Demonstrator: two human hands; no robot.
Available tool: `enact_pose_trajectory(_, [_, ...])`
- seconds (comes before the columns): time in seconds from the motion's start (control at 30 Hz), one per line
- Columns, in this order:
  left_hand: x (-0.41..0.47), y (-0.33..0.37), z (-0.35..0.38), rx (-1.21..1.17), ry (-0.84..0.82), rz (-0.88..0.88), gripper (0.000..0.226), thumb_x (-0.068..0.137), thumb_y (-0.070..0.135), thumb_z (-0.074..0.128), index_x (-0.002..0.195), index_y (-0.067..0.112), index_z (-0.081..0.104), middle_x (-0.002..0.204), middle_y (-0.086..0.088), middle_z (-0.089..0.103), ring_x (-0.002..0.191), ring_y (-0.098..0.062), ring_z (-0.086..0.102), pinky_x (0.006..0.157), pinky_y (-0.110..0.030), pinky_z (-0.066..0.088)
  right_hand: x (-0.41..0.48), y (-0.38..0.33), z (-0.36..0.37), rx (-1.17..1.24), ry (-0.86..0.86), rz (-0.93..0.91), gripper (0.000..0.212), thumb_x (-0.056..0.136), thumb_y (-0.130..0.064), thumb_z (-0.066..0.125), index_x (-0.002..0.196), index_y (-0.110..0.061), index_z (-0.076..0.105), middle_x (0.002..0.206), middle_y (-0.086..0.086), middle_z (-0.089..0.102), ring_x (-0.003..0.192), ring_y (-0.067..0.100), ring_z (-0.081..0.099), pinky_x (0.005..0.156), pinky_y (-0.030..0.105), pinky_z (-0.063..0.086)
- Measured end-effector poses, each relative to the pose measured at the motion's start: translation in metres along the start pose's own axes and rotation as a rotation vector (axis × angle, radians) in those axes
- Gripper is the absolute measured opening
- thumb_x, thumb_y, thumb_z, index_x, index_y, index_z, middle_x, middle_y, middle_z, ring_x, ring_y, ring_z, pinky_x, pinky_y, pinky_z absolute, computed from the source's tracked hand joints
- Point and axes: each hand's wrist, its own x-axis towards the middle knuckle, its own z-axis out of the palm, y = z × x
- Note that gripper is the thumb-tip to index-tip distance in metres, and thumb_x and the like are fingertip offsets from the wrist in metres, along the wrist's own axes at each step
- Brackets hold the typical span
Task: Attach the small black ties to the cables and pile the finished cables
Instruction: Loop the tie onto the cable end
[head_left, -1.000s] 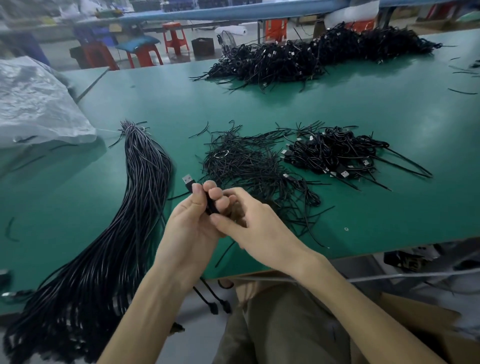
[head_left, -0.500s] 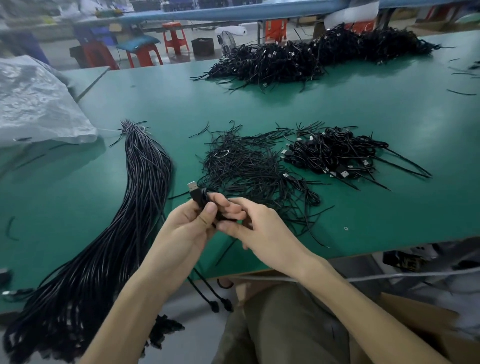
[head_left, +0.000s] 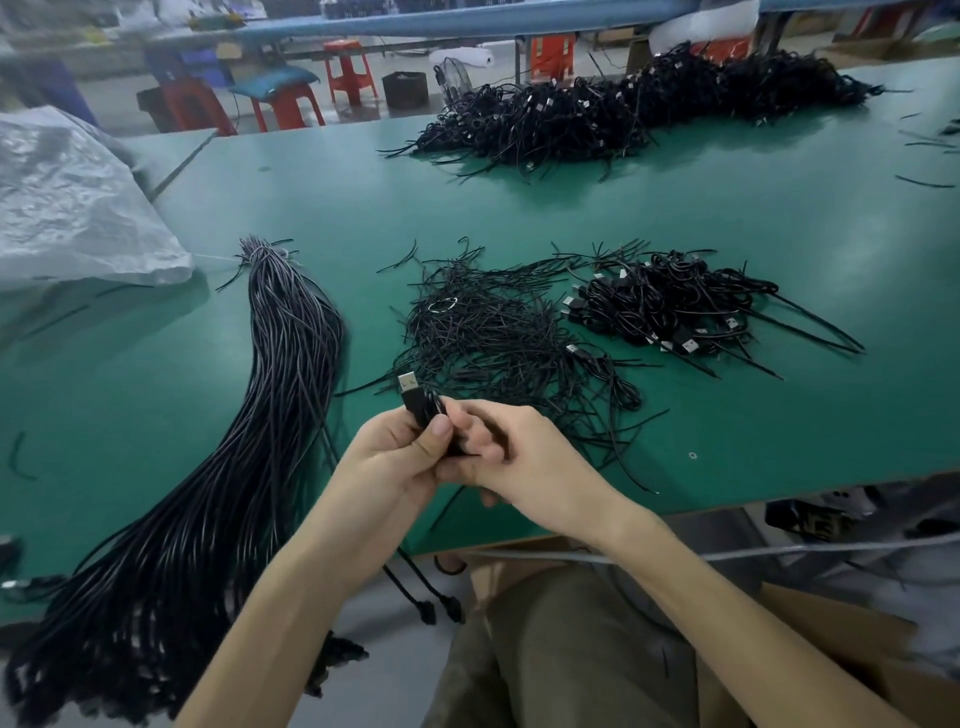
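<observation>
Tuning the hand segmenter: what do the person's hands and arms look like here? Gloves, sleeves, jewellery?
No gloves on the left hand or the right hand; no rings, watch or wristband visible. The left forearm and right forearm are bare to the frame edge, no sleeves in view. The left thumbnail is short and unpainted. Olive-brown trousers show below.

Open table strip (head_left: 519, 208) between far pile (head_left: 623, 114) and ties (head_left: 493, 332), cable bundle (head_left: 280, 364) left

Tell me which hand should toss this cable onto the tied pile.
Right, probably: the tied pile lies nearer the right hand, which grips the cable together with the left hand.
</observation>
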Motion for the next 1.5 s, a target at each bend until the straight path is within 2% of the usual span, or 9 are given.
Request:
enact_pose_trajectory(0.17, [-0.002, 0.015, -0.014, 0.352, 0.050, -0.047, 0.019, 0.096, 0.011, 0.057, 0.091, 0.001, 0.072, 0.103, -0.020, 0.074, 0.107, -0.035, 0.071, 0.095, -0.043, 0.058, -0.006, 0.004, 0.007, -0.247, 0.095, -0.087, 0.037, 0.094, -0.019, 0.071, 0.130, -0.021, 0.065, 0.097, -0.005, 0.061, 0.092, 0.007, 0.059, 0.085, 0.022, 0.049])
enact_pose_trajectory(0.3, [-0.004, 0.016, -0.017, 0.811, 0.231, -0.012, 0.010, 0.084, 0.031, 0.072, 0.087, 0.032, 0.082, 0.099, -0.007, 0.074, 0.094, -0.016, 0.068, 0.087, -0.033, 0.055, -0.004, 0.003, 0.006, -0.300, 0.075, -0.095, 0.042, 0.095, -0.020, 0.070, 0.136, -0.019, 0.062, 0.099, -0.010, 0.057, 0.095, 0.007, 0.057, 0.087, 0.026, 0.047])
enact_pose_trajectory(0.47, [-0.008, 0.017, -0.016, 0.755, 0.271, -0.087, 0.032, 0.062, 0.038, 0.082, 0.083, 0.013, 0.079, 0.069, -0.007, 0.075, 0.060, -0.013, 0.070, 0.056, -0.022, 0.054, -0.012, -0.001, 0.003, -0.471, -0.018, -0.098, 0.035, 0.095, -0.026, 0.069, 0.128, -0.019, 0.063, 0.092, -0.009, 0.050, 0.089, 0.016, 0.055, 0.080, 0.037, 0.048])
enact_pose_trajectory(0.63, [-0.005, 0.015, -0.019, 0.843, 0.290, -0.122, 0.053, 0.062, 0.047, 0.081, 0.092, 0.007, 0.063, 0.069, -0.006, 0.075, 0.058, -0.020, 0.072, 0.057, -0.030, 0.057, -0.015, -0.004, 0.003, -0.694, -0.030, -0.160, 0.021, 0.104, -0.025, 0.056, 0.120, -0.013, 0.065, 0.094, -0.003, 0.047, 0.081, 0.021, 0.057, 0.070, 0.038, 0.046])
enact_pose_trajectory(0.8, [-0.003, 0.020, -0.027, 1.055, 0.196, -0.157, 0.050, 0.068, 0.060, 0.073, 0.091, 0.017, 0.064, 0.067, 0.001, 0.072, 0.052, -0.010, 0.064, 0.059, -0.027, 0.054, -0.019, -0.004, 0.006, -0.817, -0.017, -0.219, 0.010, 0.106, -0.020, 0.054, 0.105, -0.016, 0.063, 0.090, -0.009, 0.037, 0.073, 0.006, 0.027, 0.060, 0.026, 0.035])
enact_pose_trajectory(1.0, [-0.002, 0.025, -0.031, 1.260, -0.089, -0.248, 0.038, 0.089, 0.064, 0.052, 0.079, 0.031, 0.067, 0.061, 0.009, 0.063, 0.053, -0.003, 0.055, 0.056, -0.015, 0.043, -0.017, 0.003, 0.010, -0.848, -0.040, -0.256, 0.012, 0.100, -0.004, 0.058, 0.099, -0.015, 0.059, 0.092, -0.006, 0.039, 0.090, 0.013, 0.046, 0.064, 0.035, 0.048])
enact_pose_trajectory(1.13, [-0.001, 0.024, -0.035, 1.307, -0.125, -0.276, 0.030, 0.101, 0.047, 0.054, 0.088, 0.026, 0.072, 0.068, 0.003, 0.064, 0.056, -0.004, 0.050, 0.060, -0.032, 0.045, -0.018, 0.005, 0.012, -0.834, -0.055, -0.277, 0.009, 0.103, -0.012, 0.056, 0.111, -0.013, 0.061, 0.101, -0.003, 0.045, 0.100, 0.015, 0.049, 0.071, 0.038, 0.053])
enact_pose_trajectory(1.33, [0.001, 0.024, -0.036, 1.271, -0.098, -0.187, 0.018, 0.102, 0.032, 0.059, 0.110, 0.024, 0.073, 0.066, 0.037, 0.061, 0.059, 0.011, 0.056, 0.057, -0.007, 0.040, -0.019, 0.002, 0.016, -1.014, -0.020, -0.263, 0.014, 0.096, -0.009, 0.057, 0.111, -0.009, 0.054, 0.106, 0.004, 0.044, 0.099, 0.020, 0.045, 0.061, 0.026, 0.043])
enact_pose_trajectory(1.5, [0.002, 0.028, -0.032, 1.306, -0.136, -0.246, 0.026, 0.102, 0.043, 0.052, 0.092, 0.025, 0.069, 0.066, 0.010, 0.061, 0.056, -0.010, 0.049, 0.056, -0.024, 0.042, -0.022, 0.000, 0.019, -1.159, -0.005, -0.257, 0.032, 0.074, 0.012, 0.056, 0.095, -0.012, 0.054, 0.096, 0.003, 0.048, 0.085, 0.018, 0.046, 0.058, 0.025, 0.030])
